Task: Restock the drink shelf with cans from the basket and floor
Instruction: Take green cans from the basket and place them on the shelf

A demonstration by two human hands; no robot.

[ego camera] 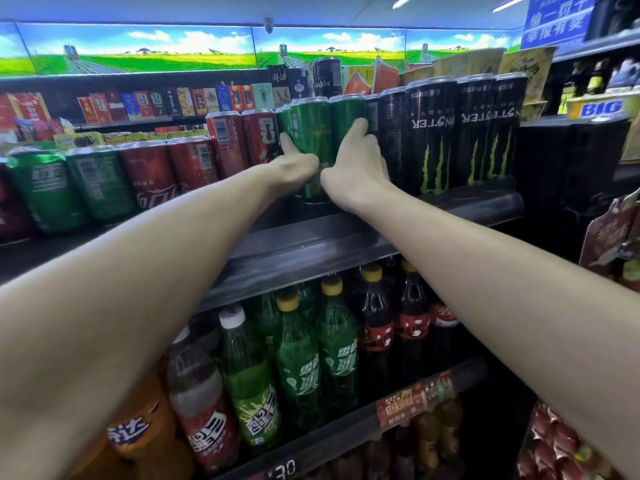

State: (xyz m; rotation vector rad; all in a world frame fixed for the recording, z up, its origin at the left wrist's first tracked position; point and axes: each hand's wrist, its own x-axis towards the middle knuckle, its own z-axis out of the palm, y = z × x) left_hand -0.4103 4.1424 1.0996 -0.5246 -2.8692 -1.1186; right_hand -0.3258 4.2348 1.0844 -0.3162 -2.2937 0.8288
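Observation:
Two tall green cans stand side by side on the upper drink shelf [346,233]. My left hand [294,164] grips the left green can [306,133], thumb up along its left side. My right hand [356,164] grips the right green can [346,116], thumb up its front and fingers wrapped round its right side. Both arms reach up and forward from the bottom corners. Red cola cans [242,140] stand just left of the green ones, and black energy-drink cans [433,133] stand just right. The basket and floor are out of view.
Shorter green and red cans [104,181] fill the shelf's left part. Below it stand green, dark cola and orange bottles [298,351]. Boxed goods [156,105] line a rear counter. A dark shelf unit [571,161] and hanging packets [613,233] close in on the right.

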